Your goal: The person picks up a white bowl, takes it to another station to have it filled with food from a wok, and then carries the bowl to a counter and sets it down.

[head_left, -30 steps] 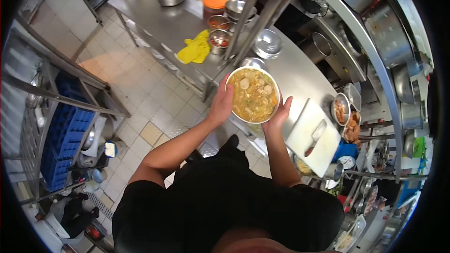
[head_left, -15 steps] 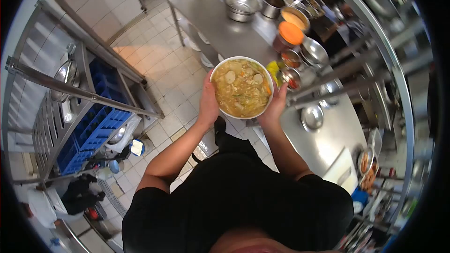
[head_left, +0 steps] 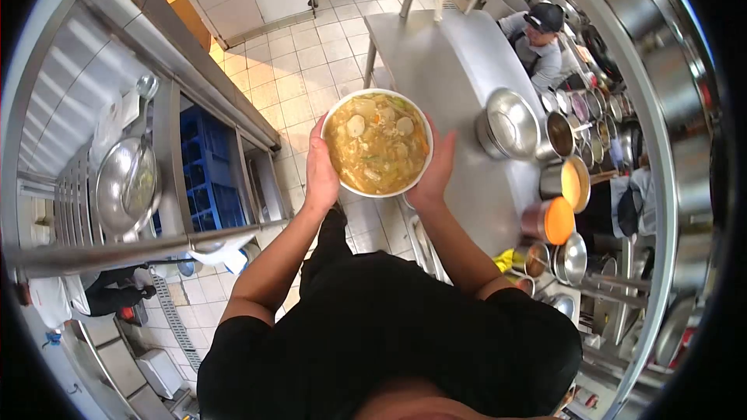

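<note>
Held out in front of my chest is a white bowl point(head_left: 327, 118) filled close to its rim with thick yellowish soup point(head_left: 377, 148). Pale round slices, bits of carrot and green vegetable show in the soup. My left hand point(head_left: 320, 171) grips the bowl's left side. On the opposite side, my right hand point(head_left: 436, 171) presses against the wall of the bowl. The fingers are partly hidden behind and under it. The bowl looks about level, above the tiled floor beside a steel table.
Along my right runs the steel table point(head_left: 436, 70) with metal bowls point(head_left: 513, 124), pots and an orange-lidded container point(head_left: 559, 220). A co-worker point(head_left: 537, 43) stands beyond it. A steel rack with blue crates point(head_left: 204, 171) is at left. Tiled floor point(head_left: 296, 62) stretches ahead.
I have moved forward and turned with the bowl; the table's pots and containers now lie farther right and lower in view. Both hands keep their hold. The co-worker shows more fully.
</note>
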### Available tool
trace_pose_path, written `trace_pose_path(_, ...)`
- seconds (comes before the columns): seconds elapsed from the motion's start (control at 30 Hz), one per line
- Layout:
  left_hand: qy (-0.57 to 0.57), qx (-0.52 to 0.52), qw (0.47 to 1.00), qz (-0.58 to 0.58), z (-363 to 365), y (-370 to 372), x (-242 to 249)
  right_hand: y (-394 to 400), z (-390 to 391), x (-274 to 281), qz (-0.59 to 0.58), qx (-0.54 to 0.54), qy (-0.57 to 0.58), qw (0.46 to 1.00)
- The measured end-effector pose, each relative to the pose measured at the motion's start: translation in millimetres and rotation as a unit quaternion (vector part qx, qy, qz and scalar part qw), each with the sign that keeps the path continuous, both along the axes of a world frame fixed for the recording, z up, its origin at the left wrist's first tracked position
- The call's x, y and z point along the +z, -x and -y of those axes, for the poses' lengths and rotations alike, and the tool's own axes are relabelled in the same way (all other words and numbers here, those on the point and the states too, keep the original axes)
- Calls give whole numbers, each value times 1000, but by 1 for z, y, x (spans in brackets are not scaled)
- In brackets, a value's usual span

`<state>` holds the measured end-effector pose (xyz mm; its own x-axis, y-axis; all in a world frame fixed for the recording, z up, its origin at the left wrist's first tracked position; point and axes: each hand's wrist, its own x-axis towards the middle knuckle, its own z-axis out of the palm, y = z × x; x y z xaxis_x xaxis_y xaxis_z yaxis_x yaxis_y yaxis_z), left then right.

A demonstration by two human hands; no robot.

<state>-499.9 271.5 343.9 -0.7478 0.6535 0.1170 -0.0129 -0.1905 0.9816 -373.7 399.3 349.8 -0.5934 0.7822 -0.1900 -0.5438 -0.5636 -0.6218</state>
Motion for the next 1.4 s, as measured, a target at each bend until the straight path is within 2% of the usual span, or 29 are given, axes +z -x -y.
trace_pose_path(0.17,24,-5,999,-21,-67,148,-15,140,-63,-5,-15,-12,17,1000)
trace_pose_path(0.4,36,-28,999,-28,-168,303,-16,293,-161,-7,-11,-48,13,999)
trace_pose_path(0.5,7,-43,999,16,-215,364,-31,351,-204,-19,-9,-56,3,998)
trace_pose_path(0.6,42,-50,996,-66,-267,430,-47,409,-253,-18,3,-62,17,998)
trace_pose_path(0.63,26,-52,997,-50,-288,448,-47,427,-270,-13,11,-61,11,998)
trace_pose_path(0.7,3,-63,998,-13,-316,475,-47,457,-304,-23,-2,-46,-5,999)
trace_pose_path(1.0,1,-74,997,-18,-481,592,-40,576,-461,-33,-14,-78,16,997)
trace_pose_path(1.13,-11,-131,991,12,-561,634,-60,605,-528,-54,-22,-127,2,992)
trace_pose_path(1.3,9,-193,981,1,-671,672,-54,633,-614,-41,-14,-196,9,980)
trace_pose_path(1.4,10,-226,974,6,-739,692,-68,644,-665,-44,0,-247,18,969)
